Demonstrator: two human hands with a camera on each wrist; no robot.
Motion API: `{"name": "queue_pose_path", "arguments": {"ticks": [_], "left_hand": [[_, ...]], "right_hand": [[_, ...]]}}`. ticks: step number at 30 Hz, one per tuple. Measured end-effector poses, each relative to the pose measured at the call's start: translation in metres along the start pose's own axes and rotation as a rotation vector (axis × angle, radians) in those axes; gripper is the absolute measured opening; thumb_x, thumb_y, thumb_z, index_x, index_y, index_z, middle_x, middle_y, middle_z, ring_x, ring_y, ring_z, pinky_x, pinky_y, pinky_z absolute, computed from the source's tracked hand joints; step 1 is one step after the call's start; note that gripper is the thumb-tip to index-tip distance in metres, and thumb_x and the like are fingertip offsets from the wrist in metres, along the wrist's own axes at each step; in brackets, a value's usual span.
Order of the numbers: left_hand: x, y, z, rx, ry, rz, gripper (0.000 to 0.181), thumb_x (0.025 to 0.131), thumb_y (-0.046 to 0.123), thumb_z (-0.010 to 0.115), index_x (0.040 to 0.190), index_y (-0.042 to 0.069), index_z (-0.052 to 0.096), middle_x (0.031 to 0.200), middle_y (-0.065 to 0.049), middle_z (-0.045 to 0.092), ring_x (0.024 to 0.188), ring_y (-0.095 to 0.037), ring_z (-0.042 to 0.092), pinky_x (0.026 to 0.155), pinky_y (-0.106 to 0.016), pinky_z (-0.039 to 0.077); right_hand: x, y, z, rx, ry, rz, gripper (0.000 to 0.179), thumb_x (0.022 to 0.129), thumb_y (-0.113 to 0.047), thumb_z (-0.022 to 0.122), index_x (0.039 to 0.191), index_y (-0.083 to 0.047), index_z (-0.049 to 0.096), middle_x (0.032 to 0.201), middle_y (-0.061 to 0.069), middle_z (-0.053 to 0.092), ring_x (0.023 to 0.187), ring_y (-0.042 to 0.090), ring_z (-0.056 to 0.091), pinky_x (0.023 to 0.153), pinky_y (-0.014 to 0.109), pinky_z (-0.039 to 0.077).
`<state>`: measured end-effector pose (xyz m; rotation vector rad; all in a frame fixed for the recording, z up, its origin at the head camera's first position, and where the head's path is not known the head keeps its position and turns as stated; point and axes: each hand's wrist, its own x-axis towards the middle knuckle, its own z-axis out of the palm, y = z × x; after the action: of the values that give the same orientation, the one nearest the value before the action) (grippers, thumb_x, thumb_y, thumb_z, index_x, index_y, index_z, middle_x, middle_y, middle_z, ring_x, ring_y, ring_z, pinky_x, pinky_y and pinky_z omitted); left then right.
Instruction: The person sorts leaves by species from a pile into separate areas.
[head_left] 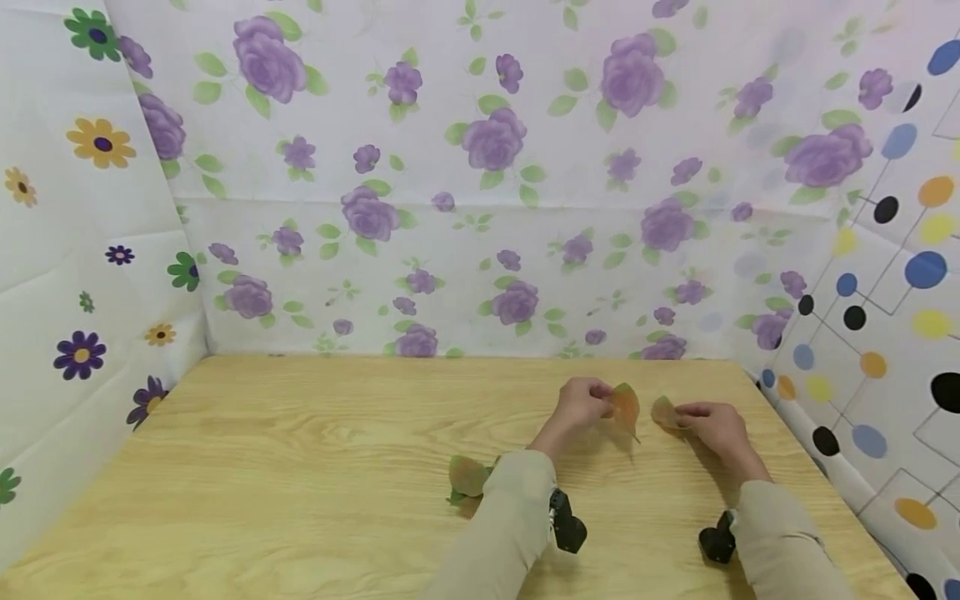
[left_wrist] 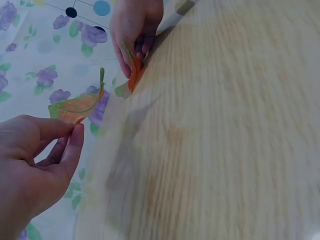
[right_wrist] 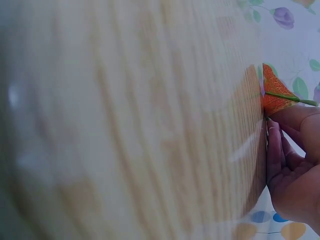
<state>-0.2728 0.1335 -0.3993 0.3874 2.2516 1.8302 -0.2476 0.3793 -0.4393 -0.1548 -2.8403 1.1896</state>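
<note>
My left hand pinches an orange leaf with green edges between thumb and fingertips, holding it above the far right part of the table. Its thin stem points down in the head view; the left wrist view shows the same leaf raised off the wood. Facing it, my right hand pinches a second orange-green leaf close over the tabletop. In the right wrist view this second leaf shows veined orange with a green stem. A small gap separates the two leaves.
Several more green and orange leaves lie in a heap on the wooden table, partly hidden behind my left sleeve. Flowered cloth hangs along the table's back edge, with a dotted cloth on the right side.
</note>
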Motion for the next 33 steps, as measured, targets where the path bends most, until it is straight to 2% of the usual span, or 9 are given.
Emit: {"name": "queue_pose_path", "arguments": {"ticks": [5,11,18,23,28,33], "left_hand": [[0.009,-0.005,0.009,0.055,0.075,-0.007,0.018,0.082,-0.011,0.066,0.099,-0.006,0.069,0.087,-0.01,0.065,0.077,-0.021,0.065,0.072,-0.028,0.056],[0.014,-0.017,0.018,0.129,0.12,-0.027,0.012,0.081,-0.009,0.067,0.091,-0.005,0.072,0.081,-0.008,0.067,0.075,-0.015,0.06,0.066,-0.022,0.053],[0.021,-0.016,0.027,0.139,0.161,0.01,0.014,0.079,-0.009,0.069,0.089,-0.003,0.075,0.079,-0.005,0.069,0.079,-0.016,0.062,0.068,-0.022,0.053],[0.023,-0.017,0.029,0.156,0.198,-0.032,0.012,0.078,-0.008,0.07,0.087,-0.002,0.075,0.08,-0.006,0.069,0.079,-0.016,0.063,0.069,-0.022,0.053],[0.028,-0.019,0.033,0.153,0.201,-0.025,0.01,0.078,-0.008,0.071,0.086,-0.003,0.075,0.083,-0.008,0.07,0.08,-0.017,0.063,0.069,-0.022,0.053],[0.03,-0.023,0.036,0.198,0.194,-0.012,0.011,0.076,-0.007,0.069,0.085,-0.002,0.074,0.082,-0.006,0.069,0.08,-0.018,0.063,0.071,-0.025,0.053]], "right_hand": [[-0.001,0.003,0.002,-0.005,0.011,-0.001,0.033,0.096,-0.014,0.059,0.119,0.009,0.063,0.122,0.031,0.058,0.114,0.052,0.048,0.094,0.059,0.04],[-0.003,0.005,0.005,-0.029,0.006,0.01,0.031,0.096,-0.012,0.058,0.118,0.009,0.063,0.12,0.03,0.059,0.113,0.051,0.049,0.093,0.059,0.042],[0.002,0.004,0.007,-0.046,0.067,-0.033,0.029,0.094,-0.013,0.062,0.114,0.008,0.066,0.115,0.028,0.062,0.111,0.051,0.05,0.095,0.059,0.04],[0.001,0.003,0.012,-0.042,0.053,-0.052,0.028,0.093,-0.011,0.063,0.113,0.007,0.067,0.114,0.027,0.063,0.111,0.049,0.052,0.094,0.057,0.041],[0.002,0.004,0.011,-0.061,0.066,-0.052,0.027,0.093,-0.012,0.062,0.113,0.006,0.068,0.113,0.026,0.064,0.109,0.049,0.053,0.093,0.058,0.042],[0.002,0.005,0.009,-0.082,0.083,-0.064,0.026,0.092,-0.011,0.064,0.111,0.006,0.068,0.11,0.026,0.065,0.107,0.049,0.054,0.093,0.058,0.042]]}}
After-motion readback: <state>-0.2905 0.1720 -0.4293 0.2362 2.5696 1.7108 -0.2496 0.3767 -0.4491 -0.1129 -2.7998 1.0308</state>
